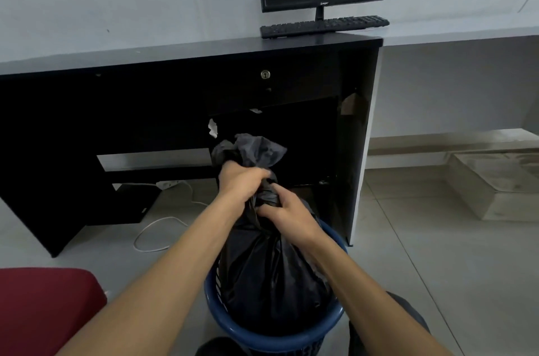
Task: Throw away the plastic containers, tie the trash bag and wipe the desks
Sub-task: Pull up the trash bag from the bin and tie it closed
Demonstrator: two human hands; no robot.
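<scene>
Down near the floor before the dark tabletop [175, 55], the left hand [242, 183] grips the gathered neck of the black trash bag [271, 277], fingers curled tight round it; beside it the right hand [287, 209] pinches the twist lower down. The bag sits in a blue basket [277, 341]. Thin, soft, slippery film, probably light: hold the bunched neck, not the slack sides

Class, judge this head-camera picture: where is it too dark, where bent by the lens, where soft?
Head view: the desk edge bows slightly from the wide lens; under the desk shadow swallows detail; the trash bag shows faint sheen; left hand and right hand look sharp.
</scene>
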